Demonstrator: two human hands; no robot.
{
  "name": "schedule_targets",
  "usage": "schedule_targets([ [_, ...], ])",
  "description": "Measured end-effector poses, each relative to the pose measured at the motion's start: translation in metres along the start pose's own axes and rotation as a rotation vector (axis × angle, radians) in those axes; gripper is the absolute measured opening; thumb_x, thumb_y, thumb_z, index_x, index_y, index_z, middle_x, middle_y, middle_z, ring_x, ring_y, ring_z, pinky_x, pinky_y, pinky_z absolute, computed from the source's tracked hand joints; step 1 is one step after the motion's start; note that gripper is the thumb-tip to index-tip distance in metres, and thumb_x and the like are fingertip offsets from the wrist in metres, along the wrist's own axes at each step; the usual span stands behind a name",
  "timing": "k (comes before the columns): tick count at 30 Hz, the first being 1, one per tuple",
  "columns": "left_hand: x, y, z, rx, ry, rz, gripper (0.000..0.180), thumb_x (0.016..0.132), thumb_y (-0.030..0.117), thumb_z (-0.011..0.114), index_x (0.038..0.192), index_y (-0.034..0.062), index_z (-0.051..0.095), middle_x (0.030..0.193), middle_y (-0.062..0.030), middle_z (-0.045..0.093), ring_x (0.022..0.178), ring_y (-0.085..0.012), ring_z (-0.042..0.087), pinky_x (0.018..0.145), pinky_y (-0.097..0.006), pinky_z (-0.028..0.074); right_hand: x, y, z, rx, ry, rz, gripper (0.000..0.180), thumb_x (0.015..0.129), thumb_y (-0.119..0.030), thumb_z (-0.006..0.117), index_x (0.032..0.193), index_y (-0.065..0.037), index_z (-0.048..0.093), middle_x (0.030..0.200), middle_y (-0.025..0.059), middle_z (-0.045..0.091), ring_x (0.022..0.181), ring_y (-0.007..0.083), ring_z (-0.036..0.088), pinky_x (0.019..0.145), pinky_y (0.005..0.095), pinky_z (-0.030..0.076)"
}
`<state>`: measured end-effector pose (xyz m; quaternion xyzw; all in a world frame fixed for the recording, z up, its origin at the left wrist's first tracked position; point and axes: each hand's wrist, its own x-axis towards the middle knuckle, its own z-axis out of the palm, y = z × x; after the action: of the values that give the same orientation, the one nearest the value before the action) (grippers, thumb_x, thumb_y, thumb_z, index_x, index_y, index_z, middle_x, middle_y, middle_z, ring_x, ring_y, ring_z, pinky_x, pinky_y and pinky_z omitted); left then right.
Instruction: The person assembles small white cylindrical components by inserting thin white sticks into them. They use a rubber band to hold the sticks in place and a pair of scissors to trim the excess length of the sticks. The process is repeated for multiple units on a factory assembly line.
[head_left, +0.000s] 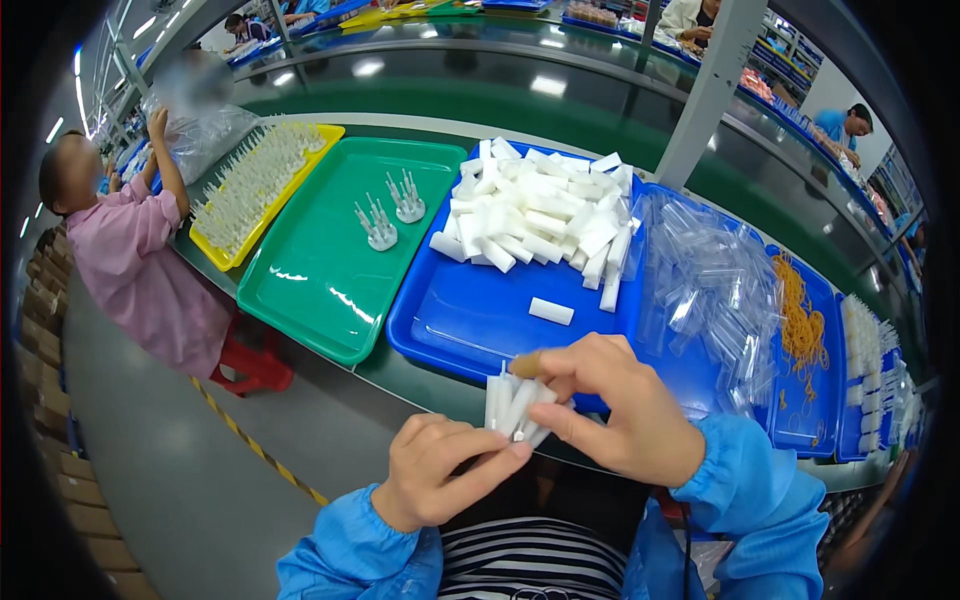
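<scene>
White foam-like blocks [508, 405] cluster in a bundle at six o'clock, between both hands! Left hand [438, 468], half curled, pinches its lower end between thumb and forefinger; right hand [625, 405], loosely curled, brackets its right side. It looks like foam being seated on a mostly hidden core. Next seems to call for a steady left pinch and careful right-finger alignment; a loose white block [551, 311] lies at one o'clock on the blue tray [450, 335].
</scene>
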<state>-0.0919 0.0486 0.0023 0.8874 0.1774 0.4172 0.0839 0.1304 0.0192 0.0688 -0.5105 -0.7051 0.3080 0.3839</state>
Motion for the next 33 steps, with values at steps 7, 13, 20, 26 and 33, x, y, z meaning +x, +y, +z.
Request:
schedule_targets([
  [7,0.002,0.001,0.016,-0.312,0.162,-0.21,0.06,0.07,0.012,0.089,0.122,0.0068,0.058,0.115,-0.0097,0.058,0.094,-0.0238,0.064,0.078,-0.036,0.054,-0.022,0.004,-0.002,-0.005,0.078,-0.119,0.021,0.082,-0.006,0.076,0.102,-0.006,0.069,0.093,0.0052,0.066,0.089,0.0209,0.061,0.084,0.0348,0.04],
  [13,0.008,0.023,0.032,-1.345,-0.015,-0.673,0.053,0.084,0.0,0.076,0.129,-0.0018,0.047,0.136,-0.0188,0.045,0.126,-0.0285,0.053,0.105,-0.042,0.049,-0.048,0.013,-0.011,-0.093,0.097,-0.235,0.02,0.081,-0.007,0.078,0.097,-0.01,0.067,0.099,0.0013,0.07,0.101,0.0238,0.062,0.088,0.0386,0.041],
  [20,0.025,0.049,0.045,-1.369,-0.075,-0.73,0.035,0.091,-0.004,0.065,0.123,-0.0031,0.052,0.14,-0.0206,0.046,0.125,-0.0272,0.054,0.104,-0.042,0.049,-0.083,0.023,-0.02,-0.146,0.24,-0.169,0.021,0.075,-0.008,0.081,0.093,-0.012,0.071,0.098,-0.002,0.07,0.104,0.0221,0.062,0.087,0.0368,0.04],
  [26,0.023,0.051,0.063,-1.358,-0.085,-0.824,0.021,0.098,0.002,0.057,0.118,-0.0035,0.061,0.138,-0.0198,0.052,0.123,-0.0246,0.055,0.102,-0.04,0.048,-0.094,0.023,-0.025,-0.142,0.23,-0.164,0.027,0.073,-0.011,0.083,0.094,-0.012,0.066,0.097,-0.0005,0.068,0.102,0.0221,0.063,0.085,0.0379,0.04],
  [33,0.033,0.068,0.058,-1.057,-0.06,-0.743,0.029,0.092,-0.003,0.065,0.121,-0.0049,0.064,0.137,-0.0203,0.051,0.122,-0.027,0.057,0.1,-0.037,0.05,-0.094,0.024,-0.03,-0.051,0.208,-0.119,0.026,0.077,-0.013,0.081,0.099,-0.01,0.066,0.108,0.0041,0.066,0.107,0.0223,0.059,0.089,0.0379,0.039],
])
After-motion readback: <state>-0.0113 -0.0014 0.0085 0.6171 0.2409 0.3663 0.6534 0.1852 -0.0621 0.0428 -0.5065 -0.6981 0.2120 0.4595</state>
